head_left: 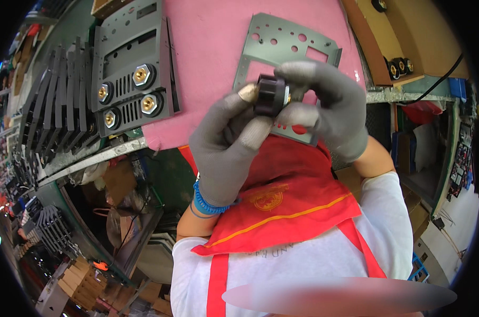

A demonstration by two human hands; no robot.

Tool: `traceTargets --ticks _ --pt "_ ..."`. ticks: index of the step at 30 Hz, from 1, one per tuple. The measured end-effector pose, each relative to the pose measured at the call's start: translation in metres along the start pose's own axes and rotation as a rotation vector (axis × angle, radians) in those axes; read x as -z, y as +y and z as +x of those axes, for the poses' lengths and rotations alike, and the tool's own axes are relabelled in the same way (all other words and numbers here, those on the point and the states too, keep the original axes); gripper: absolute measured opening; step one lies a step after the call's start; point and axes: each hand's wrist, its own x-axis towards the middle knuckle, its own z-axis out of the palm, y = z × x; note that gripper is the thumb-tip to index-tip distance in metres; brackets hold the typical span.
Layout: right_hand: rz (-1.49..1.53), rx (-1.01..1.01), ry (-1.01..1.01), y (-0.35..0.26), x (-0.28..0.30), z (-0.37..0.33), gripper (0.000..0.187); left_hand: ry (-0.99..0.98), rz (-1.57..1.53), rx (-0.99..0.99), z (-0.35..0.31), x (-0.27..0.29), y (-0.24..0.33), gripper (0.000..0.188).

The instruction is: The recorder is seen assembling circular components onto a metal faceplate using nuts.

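Both my hands wear grey gloves and meet over a grey metal panel. Between them is a round black connector with a metal nut edge on its right side. My left hand pinches its black body with thumb and fingertip. Fingers of my right hand close on its nut side from the right. Beneath lies the punched metal panel, with round holes and a rectangular cutout, on a pink mat. Part of the panel is hidden behind my hands.
At the left stands a stack of panels fitted with several brass-centred connectors. More bent panels lean in a row beyond it. A cardboard box at the right holds several black connectors. A black cable crosses the bench edge.
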Motion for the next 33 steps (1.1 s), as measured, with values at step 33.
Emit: traceTargets --ticks 33 --pt "-0.357 0.579 -0.280 0.011 -0.019 0.001 0.036 -0.168 -0.756 0.552 -0.028 0.035 -0.008 0.051"
